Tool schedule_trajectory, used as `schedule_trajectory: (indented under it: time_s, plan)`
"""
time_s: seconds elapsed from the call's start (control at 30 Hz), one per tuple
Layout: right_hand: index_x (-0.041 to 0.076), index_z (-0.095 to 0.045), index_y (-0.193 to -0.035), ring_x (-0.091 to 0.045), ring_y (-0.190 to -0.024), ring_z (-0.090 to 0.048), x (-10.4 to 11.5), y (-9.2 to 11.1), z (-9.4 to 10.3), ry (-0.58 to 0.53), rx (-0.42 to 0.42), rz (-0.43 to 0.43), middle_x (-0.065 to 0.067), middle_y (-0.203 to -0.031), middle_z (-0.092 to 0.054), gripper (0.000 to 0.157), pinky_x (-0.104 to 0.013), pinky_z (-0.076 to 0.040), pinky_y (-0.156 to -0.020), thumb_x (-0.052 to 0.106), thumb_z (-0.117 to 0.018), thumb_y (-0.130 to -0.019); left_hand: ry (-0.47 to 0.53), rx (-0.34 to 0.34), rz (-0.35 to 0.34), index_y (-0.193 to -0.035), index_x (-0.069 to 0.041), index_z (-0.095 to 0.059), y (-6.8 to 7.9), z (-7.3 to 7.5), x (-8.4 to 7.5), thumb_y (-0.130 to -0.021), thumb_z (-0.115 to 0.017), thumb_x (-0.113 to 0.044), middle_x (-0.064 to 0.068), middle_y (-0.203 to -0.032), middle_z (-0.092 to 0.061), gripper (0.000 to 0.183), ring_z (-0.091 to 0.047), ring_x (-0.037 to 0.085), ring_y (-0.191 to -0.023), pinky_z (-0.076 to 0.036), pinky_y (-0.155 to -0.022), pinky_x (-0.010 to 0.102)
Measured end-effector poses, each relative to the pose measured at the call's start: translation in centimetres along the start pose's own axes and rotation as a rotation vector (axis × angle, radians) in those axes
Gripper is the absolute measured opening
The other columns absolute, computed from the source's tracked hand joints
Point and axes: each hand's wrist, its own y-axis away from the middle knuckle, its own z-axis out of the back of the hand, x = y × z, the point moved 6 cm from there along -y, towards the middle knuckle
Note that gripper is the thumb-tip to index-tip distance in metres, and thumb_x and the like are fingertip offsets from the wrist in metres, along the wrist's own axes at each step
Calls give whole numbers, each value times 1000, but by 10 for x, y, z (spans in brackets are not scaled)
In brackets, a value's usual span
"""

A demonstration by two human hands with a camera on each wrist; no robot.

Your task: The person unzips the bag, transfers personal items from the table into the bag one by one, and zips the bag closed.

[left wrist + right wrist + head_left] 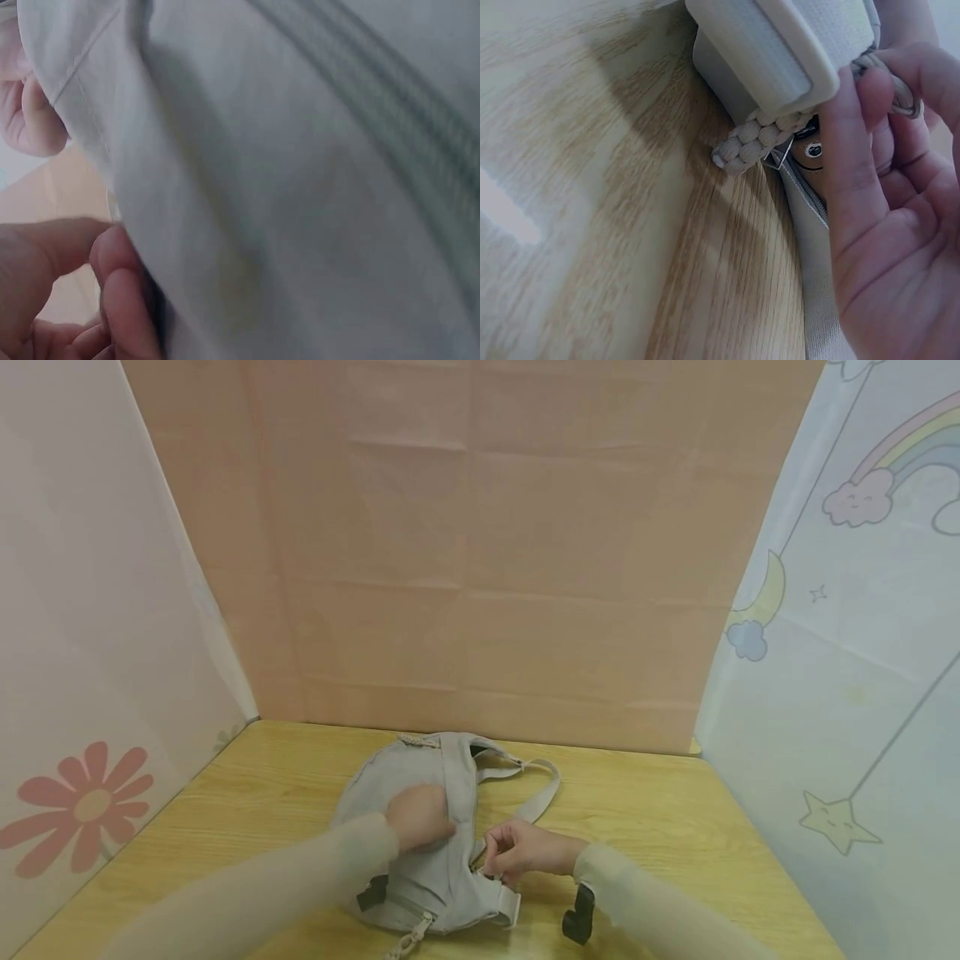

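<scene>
A light grey sling bag (462, 793) lies on the wooden table. My left hand (420, 817) reaches over it; in the left wrist view its thumb and curled fingers (124, 274) pinch the bag's edge. At the bag's right side, my right hand (528, 850) pinches the looped end of a braided zipper pull (754, 142), just under a strap with a pale plastic buckle (810, 56). Beside that pull the zipper (808, 187) is parted, and a brown thing with a dark ring mark (812, 154) shows in the gap. The rest of the inside is hidden.
A loose strap (546, 793) loops out from the bag's right side. Another zipper with a braided pull (411, 939) hangs at the near end. The wooden table (660, 810) is bounded by an orange-brown back panel (480, 568) and pale printed side panels (825, 693).
</scene>
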Motion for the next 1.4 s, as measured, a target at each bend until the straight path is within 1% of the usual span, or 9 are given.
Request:
schedule_trajectory:
  time_s: [0.17, 0.33, 0.43, 0.57, 0.63, 0.73, 0.97, 1.27, 1.4]
  plan:
    - [-20, -49, -93, -4, -62, -55, 1, 0, 1, 15, -7, -8, 6, -80, -65, 31, -20, -48, -58, 7, -63, -90, 168, 15, -39, -46, -17, -47, -2, -2, 2, -79, -63, -9, -9, -36, -40, 38, -37, 5, -33, -28, -39, 22]
    - [-21, -48, -94, -4, -62, -55, 0, 1, 1, 11, -17, -13, 6, -79, -66, 33, -20, -48, -58, 8, -64, -90, 373, 58, 26, -61, -9, -57, -1, 1, 3, -86, -61, -10, -2, -50, -57, 25, -55, 10, -45, -44, -46, 25]
    - [-21, -47, -94, -4, -62, -54, -1, 1, 2, 1, -18, -11, 6, -80, -66, 33, -20, -48, -59, 8, -64, -91, 498, 115, 66, -65, -2, -61, 3, 1, 0, -89, -61, -11, 5, -57, -64, 25, -62, 14, -48, -52, -49, 27]
    - [-21, -47, -93, -3, -63, -54, 0, 1, 2, 1, -19, 3, 6, -81, -66, 32, -19, -47, -58, 7, -62, -91, 585, 237, 79, -64, 2, -64, 10, -4, -6, -88, -67, -16, 10, -59, -67, 30, -63, 13, -47, -54, -49, 28]
    - [-21, -47, -93, -2, -63, -54, 0, 1, 2, 5, -18, 7, 7, -81, -66, 33, -19, -46, -58, 8, -62, -91, 608, 295, 82, -63, 1, -63, 13, -8, -7, -86, -71, -17, 10, -59, -67, 30, -61, 12, -46, -54, -49, 27]
    - [-21, -46, -94, -2, -63, -54, 0, 0, 2, 6, -10, 10, 8, -80, -65, 34, -18, -46, -58, 8, -62, -91, 643, 340, 86, -61, -1, -58, 14, -13, -5, -84, -72, -12, 12, -59, -67, 30, -60, 11, -46, -54, -50, 27]
    - [-19, -47, -94, -3, -63, -54, 1, 0, 4, 19, -25, 0, 7, -80, -64, 33, -19, -45, -58, 10, -62, -92, 761, 437, 110, -76, -8, -36, 13, -14, 0, -91, -61, -1, 14, -72, -56, 30, -59, 16, -53, -56, -57, 29]
    - [-12, -54, -94, -5, -71, -59, 14, 1, 4, 106, -32, -23, 6, -86, -66, 25, -23, -53, -66, 12, -62, -92, 678, 458, 80, -83, -6, -38, 14, -11, 1, -97, -55, -5, 11, -79, -46, 22, -51, 17, -56, -47, -53, 23]
    - [-11, -55, -92, -5, -71, -61, 15, 1, 4, 111, -27, -25, 6, -85, -66, 22, -24, -54, -67, 10, -62, -92, 702, 480, 81, -85, -7, -39, 15, -12, 2, -99, -55, -13, 8, -80, -46, 23, -49, 15, -58, -46, -53, 23]
